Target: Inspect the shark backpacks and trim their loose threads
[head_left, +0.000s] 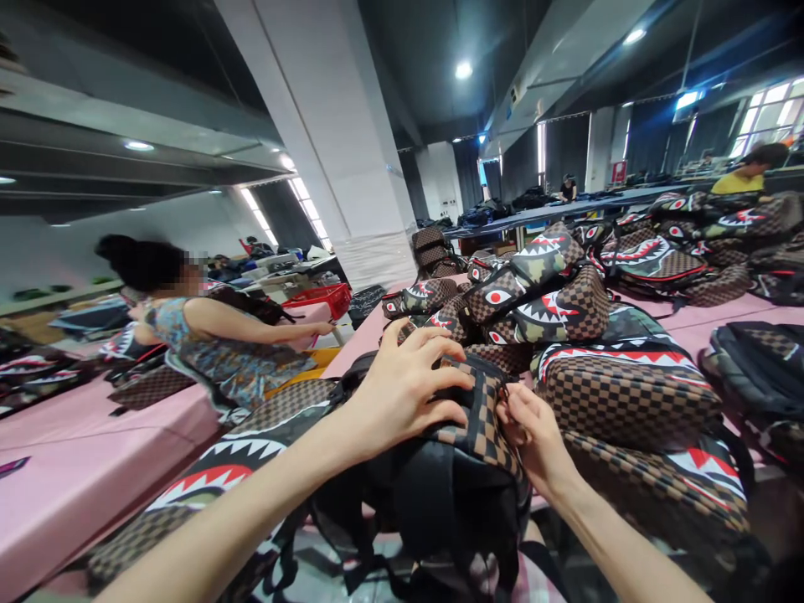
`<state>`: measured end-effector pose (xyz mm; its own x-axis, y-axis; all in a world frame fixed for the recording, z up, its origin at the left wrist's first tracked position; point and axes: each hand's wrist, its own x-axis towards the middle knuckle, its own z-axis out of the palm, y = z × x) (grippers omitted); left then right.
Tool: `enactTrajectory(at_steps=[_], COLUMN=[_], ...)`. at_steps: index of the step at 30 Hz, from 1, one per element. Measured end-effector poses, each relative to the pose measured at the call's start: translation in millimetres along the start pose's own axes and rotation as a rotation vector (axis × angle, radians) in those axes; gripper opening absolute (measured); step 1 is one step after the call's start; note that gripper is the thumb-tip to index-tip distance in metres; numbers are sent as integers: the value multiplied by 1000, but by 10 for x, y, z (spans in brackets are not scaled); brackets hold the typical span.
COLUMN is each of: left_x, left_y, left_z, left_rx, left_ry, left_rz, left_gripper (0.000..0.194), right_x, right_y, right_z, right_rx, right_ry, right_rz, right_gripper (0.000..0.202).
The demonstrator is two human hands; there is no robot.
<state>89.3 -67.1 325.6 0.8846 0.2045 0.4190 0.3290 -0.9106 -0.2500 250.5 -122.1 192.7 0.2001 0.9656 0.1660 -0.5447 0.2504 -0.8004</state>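
Observation:
A black backpack [433, 494] with a brown checkered top stands upright in front of me, its straps hanging toward me. My left hand [411, 381] lies over the top of it, fingers spread and bent on the checkered fabric. At the bag's right upper edge my right hand [524, 419] is closed, thumb and fingers pinched at the zipper line; the small piece between them is too hidden to name. Left of the bag lies another checkered bag [207, 477] with a shark-teeth print, partly behind my left forearm.
Shark-print bags [628, 394] are piled on the pink table [697, 322] ahead and right. A seated person [219, 335] is at the left beside another pink table [119, 444]. A white pillar [320, 117] and a red basket [323, 297] stand beyond.

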Motion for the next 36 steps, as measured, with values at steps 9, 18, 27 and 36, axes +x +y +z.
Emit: enactTrajectory(at_steps=[9, 18, 27, 36], left_x=[25, 128, 144, 134], left_y=[297, 250, 282, 278], left_z=[198, 211, 291, 302], left_rx=[122, -61, -103, -204], left_ry=[-31, -225, -106, -34], left_rz=[-277, -330, -472, -507], left_gripper=[21, 16, 21, 21], right_x=[156, 7, -121, -152], right_y=[105, -79, -257, -428], right_z=[10, -112, -149, -126], right_rx=[-100, -420, -1063, -1139], right_ry=[34, -17, 5, -41], right_rz=[-60, -249, -605, -677], right_gripper=[37, 22, 12, 13])
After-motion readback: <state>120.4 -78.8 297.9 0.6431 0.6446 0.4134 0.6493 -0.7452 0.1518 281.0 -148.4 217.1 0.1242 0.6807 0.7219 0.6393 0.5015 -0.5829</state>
